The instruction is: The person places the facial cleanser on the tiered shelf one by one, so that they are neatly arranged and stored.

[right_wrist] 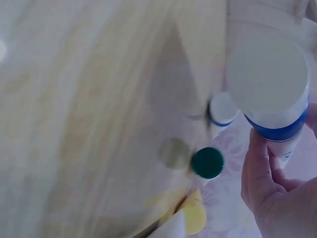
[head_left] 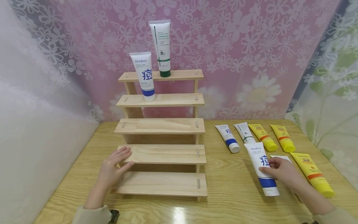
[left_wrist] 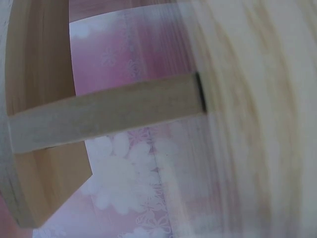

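My right hand (head_left: 288, 175) grips a white squeeze tube (head_left: 255, 157) with a blue band, thumb on its front and cap end down. In the right wrist view the tube's white cap (right_wrist: 267, 74) faces the camera, held above the wooden table. My left hand (head_left: 112, 166) rests on the left end of the second-lowest tier of a stepped wooden shelf (head_left: 165, 154), fingers on top and thumb near the front edge. A white tube with a green cap (head_left: 163, 46) stands on the top tier. One tier lower stands another blue-banded white tube (head_left: 141, 70).
Right of the shelf lie a blue-banded tube (head_left: 226, 135), a green-striped tube (head_left: 242, 130) and yellow tubes (head_left: 263, 137). Another white tube (head_left: 282, 158) lies partly hidden behind my right hand. A floral curtain (head_left: 237, 62) hangs behind, and a white wall (head_left: 33, 124) borders the left side.
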Available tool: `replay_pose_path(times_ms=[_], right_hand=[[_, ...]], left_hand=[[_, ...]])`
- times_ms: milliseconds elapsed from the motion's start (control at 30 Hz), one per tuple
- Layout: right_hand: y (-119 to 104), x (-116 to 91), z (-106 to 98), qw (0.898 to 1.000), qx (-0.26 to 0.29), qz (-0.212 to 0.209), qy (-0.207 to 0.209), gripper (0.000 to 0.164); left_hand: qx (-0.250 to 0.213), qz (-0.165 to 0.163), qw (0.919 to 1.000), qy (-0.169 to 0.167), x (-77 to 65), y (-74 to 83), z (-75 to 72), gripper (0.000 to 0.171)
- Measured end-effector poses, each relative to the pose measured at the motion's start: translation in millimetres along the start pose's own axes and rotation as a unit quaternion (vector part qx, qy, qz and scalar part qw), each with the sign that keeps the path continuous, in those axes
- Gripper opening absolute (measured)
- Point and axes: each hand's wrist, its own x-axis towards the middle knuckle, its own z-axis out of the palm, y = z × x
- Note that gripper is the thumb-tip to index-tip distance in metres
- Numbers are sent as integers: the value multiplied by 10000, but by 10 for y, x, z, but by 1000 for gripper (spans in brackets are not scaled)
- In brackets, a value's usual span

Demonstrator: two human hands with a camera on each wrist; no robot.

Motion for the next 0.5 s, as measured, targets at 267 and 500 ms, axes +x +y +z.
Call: replay_pose_path(times_ms=[267,500], right_hand=[[-181,-32,12,9973,453,-291,502,77],[-399,-69,15,9925,858,-298,822,79]], left_hand=[[-51,31,10000,34,3,-5,2,40],[-62,46,10000,53,4,1,4,40]])
